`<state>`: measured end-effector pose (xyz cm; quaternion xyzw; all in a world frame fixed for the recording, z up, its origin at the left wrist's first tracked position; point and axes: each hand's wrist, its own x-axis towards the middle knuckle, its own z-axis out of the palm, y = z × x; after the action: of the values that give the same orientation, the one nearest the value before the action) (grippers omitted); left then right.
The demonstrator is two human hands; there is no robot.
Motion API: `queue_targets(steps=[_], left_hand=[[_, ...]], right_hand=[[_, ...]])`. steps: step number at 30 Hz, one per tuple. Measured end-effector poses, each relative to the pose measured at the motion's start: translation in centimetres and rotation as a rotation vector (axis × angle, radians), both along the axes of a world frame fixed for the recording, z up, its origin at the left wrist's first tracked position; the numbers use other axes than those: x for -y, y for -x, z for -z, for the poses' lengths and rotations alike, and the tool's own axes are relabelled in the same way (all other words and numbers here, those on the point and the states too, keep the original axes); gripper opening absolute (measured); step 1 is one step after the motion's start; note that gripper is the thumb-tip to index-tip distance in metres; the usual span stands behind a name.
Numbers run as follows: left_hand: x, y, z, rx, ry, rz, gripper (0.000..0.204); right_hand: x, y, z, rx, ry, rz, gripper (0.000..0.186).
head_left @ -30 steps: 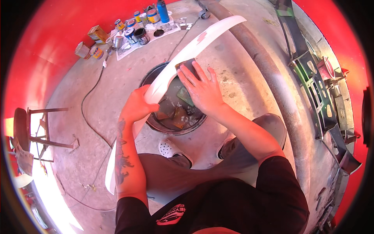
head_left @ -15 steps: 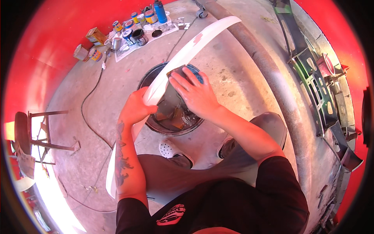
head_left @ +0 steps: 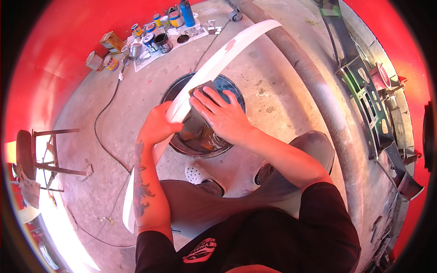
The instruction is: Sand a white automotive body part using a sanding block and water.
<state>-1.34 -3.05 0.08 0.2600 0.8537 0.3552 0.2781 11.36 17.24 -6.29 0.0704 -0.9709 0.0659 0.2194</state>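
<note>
A long, curved white panel strip with a reddish patch near its far end slants from lower left to upper right before me. My left hand is wrapped round its middle. With my right hand, I press a folded dark brown piece of sandpaper flat against the strip's right side, fingers laid over it. Below both hands stands a round dark bucket, with murky liquid and brownish pieces in it. The strip's near end passes behind my left forearm.
Paint cans and a blue bottle stand on paper at the far left. A dark cable crosses the floor. At left is a stool; at right, a pipe and a dark bumper-like frame.
My right hand has slid down along the strip toward me, the sandpaper moving with it. My left hand keeps its grip, and the strip has barely shifted.
</note>
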Motion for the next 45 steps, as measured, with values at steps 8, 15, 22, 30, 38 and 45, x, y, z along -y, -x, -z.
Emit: queue_targets(steps=[8, 15, 22, 30, 38, 45], left_hand=[[0.0, 0.1, 0.5, -0.028, -0.016, -0.003, 0.049], [-0.3, 0.3, 0.5, -0.007, -0.040, -0.028, 0.049], [0.3, 0.2, 0.1, -0.030, -0.001, -0.031, 0.052], [0.8, 0.0, -0.6, -0.084, -0.036, -0.087, 0.058], [0.5, -0.4, -1.2, -0.118, -0.079, -0.120, 0.059], [0.2, -0.5, -1.6, -0.107, -0.136, -0.096, 0.059]], right_hand=[[-0.1, 0.2, 0.8, 0.003, 0.004, 0.006, 0.060], [-1.1, 1.0, 0.8, -0.033, -0.042, 0.088, 0.058], [-4.8, 1.9, -0.2, -0.039, 0.356, 0.233, 0.052], [-7.0, 1.4, -3.6, 0.114, 1.294, 0.201, 0.025], [-7.0, 1.5, -3.5, 0.218, 1.831, 0.079, 0.014], [-4.6, 1.2, -5.1, 0.301, 2.494, -0.147, 0.028]])
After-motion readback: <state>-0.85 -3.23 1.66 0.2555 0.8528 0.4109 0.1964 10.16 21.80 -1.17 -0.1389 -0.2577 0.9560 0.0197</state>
